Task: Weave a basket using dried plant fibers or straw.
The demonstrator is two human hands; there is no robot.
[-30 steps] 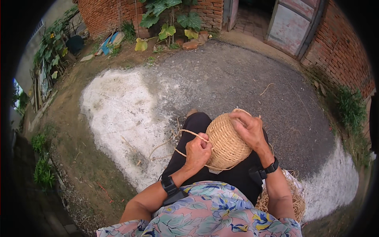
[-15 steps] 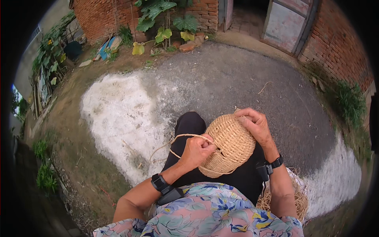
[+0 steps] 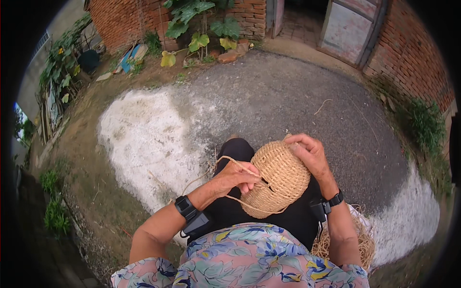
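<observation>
A rounded woven straw basket (image 3: 284,175) rests on my lap, over my dark trousers. My left hand (image 3: 239,177) is closed in a pinch on a twisted straw cord (image 3: 229,158) at the basket's left side. The cord loops above that hand, and a strand also runs below it along the basket's lower edge. Just right of my left fingertips, a small dark slit or thin dark object shows in the weave; I cannot tell which. My right hand (image 3: 308,152) grips the basket's upper right edge, thumb on the outside, other fingers partly hidden.
Beside my right forearm lies a heap of loose straw cord (image 3: 363,240) on white material. Grey paving (image 3: 307,96) with a pale white patch (image 3: 144,139) surrounds me. Farther off are a brick wall (image 3: 129,24), leafy plants (image 3: 197,19) and an open doorway with a worn door (image 3: 348,31).
My left hand has shifted slightly left and turned, its fingers now more stretched along the cord. More of the dark mark in the weave shows. My right hand keeps its place on the basket.
</observation>
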